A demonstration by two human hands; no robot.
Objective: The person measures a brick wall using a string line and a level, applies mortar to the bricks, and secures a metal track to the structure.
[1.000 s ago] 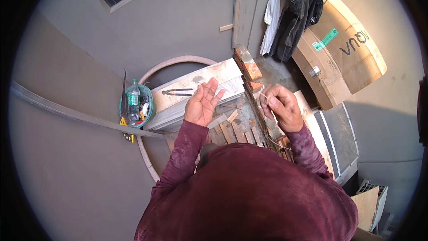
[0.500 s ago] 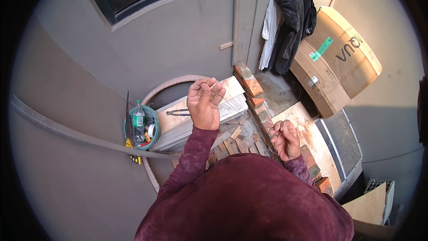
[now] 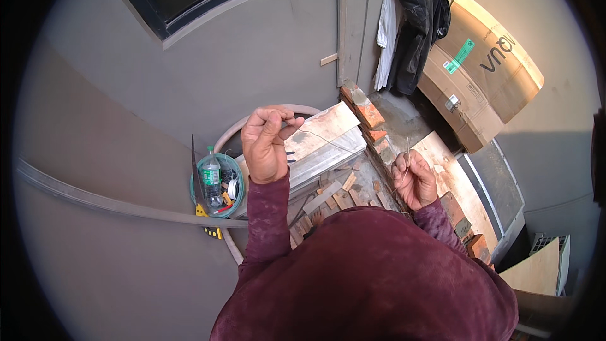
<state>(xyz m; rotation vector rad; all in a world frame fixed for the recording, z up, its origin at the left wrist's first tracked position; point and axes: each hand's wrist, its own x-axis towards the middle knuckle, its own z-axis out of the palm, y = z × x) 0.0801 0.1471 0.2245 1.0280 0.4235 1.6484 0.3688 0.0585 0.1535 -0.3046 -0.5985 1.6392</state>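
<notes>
My left hand (image 3: 268, 148) is raised over the stacked boards, thumb and fingertips pinched on a thin wire (image 3: 329, 137). From those fingers the wire runs in a loose curve to the right, over the boards. My right hand (image 3: 416, 180), lower and to the right above the brick edging, also pinches thin wire, and a short length sticks up above its fingertips. Whether both hands hold one and the same piece I cannot tell. Behind my left hand the dark handle tips of a plier-like tool (image 3: 290, 158) show on the boards; the rest is hidden.
A teal bucket (image 3: 241, 199) on the left holds a green-capped bottle (image 3: 211, 173) and small items, with a handsaw (image 3: 199, 183) against it. Pale boards (image 3: 328, 127), a brick row (image 3: 369, 115) and wood offcuts (image 3: 331, 196) lie ahead. A large carton (image 3: 483, 69) and hanging clothes (image 3: 413, 31) are far right.
My left hand has shifted left and now covers most of the plier-like tool. My right hand has risen slightly, with wire standing above its fingers. The whole view has turned a little.
</notes>
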